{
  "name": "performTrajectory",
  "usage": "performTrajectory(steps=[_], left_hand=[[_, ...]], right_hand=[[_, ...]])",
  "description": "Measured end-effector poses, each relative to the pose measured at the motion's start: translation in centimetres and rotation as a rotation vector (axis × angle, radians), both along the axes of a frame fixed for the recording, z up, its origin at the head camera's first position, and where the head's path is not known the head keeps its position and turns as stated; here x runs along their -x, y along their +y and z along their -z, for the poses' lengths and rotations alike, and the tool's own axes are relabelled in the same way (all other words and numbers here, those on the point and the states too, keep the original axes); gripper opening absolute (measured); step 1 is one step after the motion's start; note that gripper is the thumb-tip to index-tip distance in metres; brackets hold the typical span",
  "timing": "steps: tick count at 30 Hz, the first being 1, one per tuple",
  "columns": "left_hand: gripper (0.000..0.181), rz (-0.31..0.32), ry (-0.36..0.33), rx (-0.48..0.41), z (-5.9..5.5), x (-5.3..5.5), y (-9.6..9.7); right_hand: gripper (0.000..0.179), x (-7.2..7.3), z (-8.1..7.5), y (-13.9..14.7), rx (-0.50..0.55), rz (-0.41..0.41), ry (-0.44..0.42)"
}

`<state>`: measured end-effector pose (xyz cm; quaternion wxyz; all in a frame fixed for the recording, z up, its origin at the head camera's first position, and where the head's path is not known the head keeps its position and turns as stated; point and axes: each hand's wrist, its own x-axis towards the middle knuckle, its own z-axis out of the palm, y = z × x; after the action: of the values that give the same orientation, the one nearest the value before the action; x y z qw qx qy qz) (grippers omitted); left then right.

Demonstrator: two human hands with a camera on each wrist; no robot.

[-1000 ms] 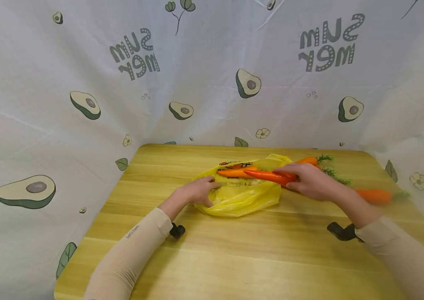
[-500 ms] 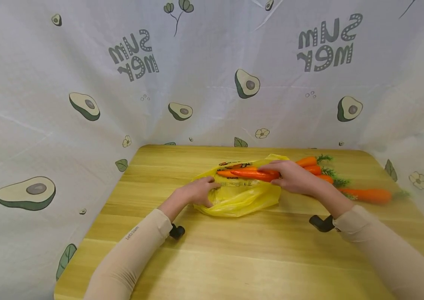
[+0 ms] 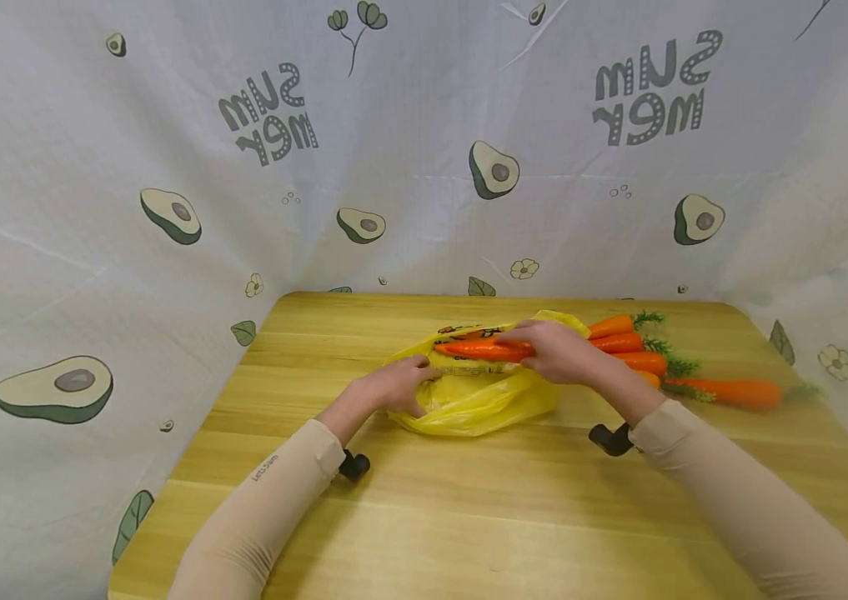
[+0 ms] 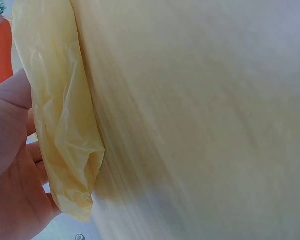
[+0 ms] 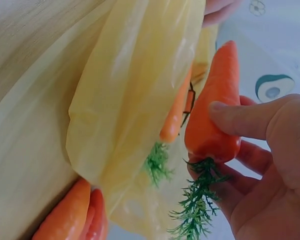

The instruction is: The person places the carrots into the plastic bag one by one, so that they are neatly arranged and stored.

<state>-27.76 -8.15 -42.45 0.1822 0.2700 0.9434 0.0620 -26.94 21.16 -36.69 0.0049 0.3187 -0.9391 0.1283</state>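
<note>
A yellow plastic bag (image 3: pixel 494 410) lies on its side on the wooden table, its mouth spread. My left hand (image 3: pixel 393 387) rests at the bag's left part, fingers spread against the plastic; in the left wrist view a fold of the bag (image 4: pixel 65 110) covers the fingertips. My right hand (image 3: pixel 559 352) pinches an orange carrot (image 5: pixel 215 105) near its leafy top, thumb on one side and fingers on the other. The carrot's tip points left over the bag. Another carrot (image 5: pixel 176 117) with green leaves shows inside the bag in the right wrist view.
Several carrots (image 3: pixel 619 342) with green tops lie right of the bag, partly behind the right arm. One more carrot (image 3: pixel 742 393) lies farther right. A patterned white cloth (image 3: pixel 424 167) hangs around the table (image 3: pixel 469 517). Each wrist carries a black camera mount (image 3: pixel 611 439).
My right hand has moved left with the carrot, bringing it farther over the bag and uncovering the carrots at the right. My left hand has stayed in place.
</note>
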Motion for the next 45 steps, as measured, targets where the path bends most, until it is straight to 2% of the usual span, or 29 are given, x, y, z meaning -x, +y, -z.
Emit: performTrajectory(steps=[12,25,36,45], left_hand=[[0.077,0.005,0.004,-0.011,0.0,0.0,-0.3],[0.074,0.022,0.013,-0.022,0.1,0.2,-0.4],[0.075,0.025,0.009,-0.024,0.1,0.3,-0.5],[0.075,0.015,-0.001,-0.022,-0.1,0.1,-0.4]], right_hand=[[0.051,1.2,1.2,-2.1,-0.032,0.005,0.013],[0.050,1.6,2.6,-3.4,-0.091,0.024,0.002],[0.042,1.6,3.7,-3.6,-0.064,0.027,0.119],[0.037,1.8,4.4,-3.4,-0.102,0.029,0.190]])
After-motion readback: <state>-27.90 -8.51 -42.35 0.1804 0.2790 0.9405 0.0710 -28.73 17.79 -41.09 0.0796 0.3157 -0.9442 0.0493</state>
